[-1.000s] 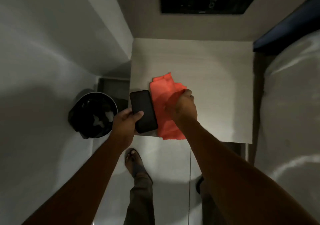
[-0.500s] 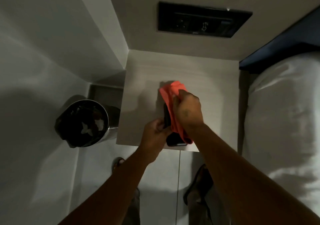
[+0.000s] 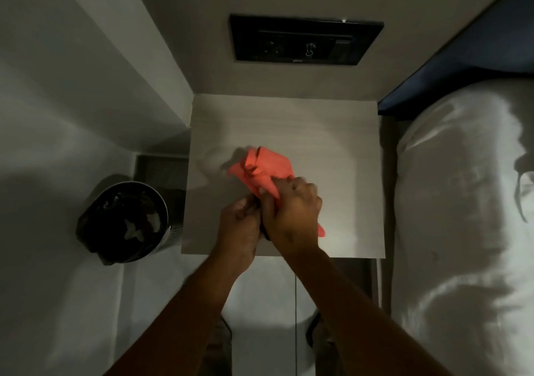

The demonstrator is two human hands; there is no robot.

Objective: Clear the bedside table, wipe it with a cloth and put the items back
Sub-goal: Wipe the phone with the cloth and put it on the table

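Softly bunched orange cloth (image 3: 261,170), smooth table (image 3: 332,133)

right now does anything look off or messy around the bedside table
Nothing stands out. The bedside table top is bare and dry-looking; both hands hold the bunched orange cloth over it. The bin beside it stands upright, its liner in place.
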